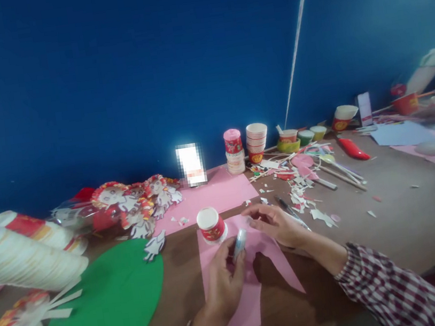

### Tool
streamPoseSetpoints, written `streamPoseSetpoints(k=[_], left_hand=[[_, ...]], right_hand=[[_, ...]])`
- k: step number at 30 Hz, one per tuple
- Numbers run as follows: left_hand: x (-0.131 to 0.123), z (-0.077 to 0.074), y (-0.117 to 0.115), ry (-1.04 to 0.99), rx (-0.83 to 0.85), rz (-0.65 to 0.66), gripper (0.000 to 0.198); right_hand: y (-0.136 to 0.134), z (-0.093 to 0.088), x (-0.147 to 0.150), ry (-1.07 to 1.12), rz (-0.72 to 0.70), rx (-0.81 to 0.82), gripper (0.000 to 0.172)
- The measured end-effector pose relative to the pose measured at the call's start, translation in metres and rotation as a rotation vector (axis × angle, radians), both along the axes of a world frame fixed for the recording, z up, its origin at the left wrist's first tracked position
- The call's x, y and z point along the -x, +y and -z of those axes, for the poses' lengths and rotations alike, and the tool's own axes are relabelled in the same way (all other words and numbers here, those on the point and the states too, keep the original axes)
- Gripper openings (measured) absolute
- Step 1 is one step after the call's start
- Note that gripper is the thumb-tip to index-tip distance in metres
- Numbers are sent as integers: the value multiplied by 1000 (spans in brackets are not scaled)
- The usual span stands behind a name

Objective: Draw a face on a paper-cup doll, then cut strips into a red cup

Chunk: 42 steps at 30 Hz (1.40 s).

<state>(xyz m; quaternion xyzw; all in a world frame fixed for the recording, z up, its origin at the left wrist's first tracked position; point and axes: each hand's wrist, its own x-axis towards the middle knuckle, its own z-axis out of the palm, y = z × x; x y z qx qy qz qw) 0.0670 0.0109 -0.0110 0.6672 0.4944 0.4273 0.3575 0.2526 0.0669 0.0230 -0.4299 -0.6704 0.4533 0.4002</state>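
Note:
My left hand [223, 283] is closed round a small pale-blue and white tube [239, 243] that looks like a glue stick, its end tilted up toward my other hand. My right hand [277, 225] is closed in a pinch beside it, with a small pale piece at the fingertips, too small and blurred to name. A red and white paper cup [211, 225] stands just beyond my left hand, on a cut sheet of pink paper [239, 319]. Both hands are above this sheet.
A green paper disc [119, 301] lies left, near stacked paper cups [31, 254] and paper doll cut-outs [135, 199]. Behind are more cup stacks [257, 141] and a bright blurred-out screen [191, 165]. Paper scraps [303, 197], sticks and a pen [286, 206] lie right.

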Motion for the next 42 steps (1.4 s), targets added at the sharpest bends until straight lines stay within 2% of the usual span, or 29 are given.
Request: streamPoseSetpoints(k=[10, 19, 29, 36, 38, 39, 40, 42], left_hand=[[0, -3, -1, -1, 19, 20, 30], [2, 2, 0, 45, -2, 2, 32], [4, 7, -3, 5, 1, 15, 34], [1, 4, -3, -32, 50, 43, 35], [1, 4, -3, -51, 20, 23, 42], [2, 4, -3, -57, 14, 15, 45], [2, 5, -4, -61, 17, 5, 47], [3, 6, -5, -71, 45, -12, 44]], right_hand=[[-2, -9, 0, -4, -75, 10, 26], [0, 0, -1, -9, -92, -6, 24], [0, 5, 2, -27, -111, -23, 24], [-1, 2, 7, -27, -154, -72, 25], [11, 2, -4, -69, -68, -91, 25], [20, 2, -13, -105, 58, -134, 26], [29, 2, -25, -175, 247, -170, 27], [48, 4, -51, -230, 471, -185, 29]])
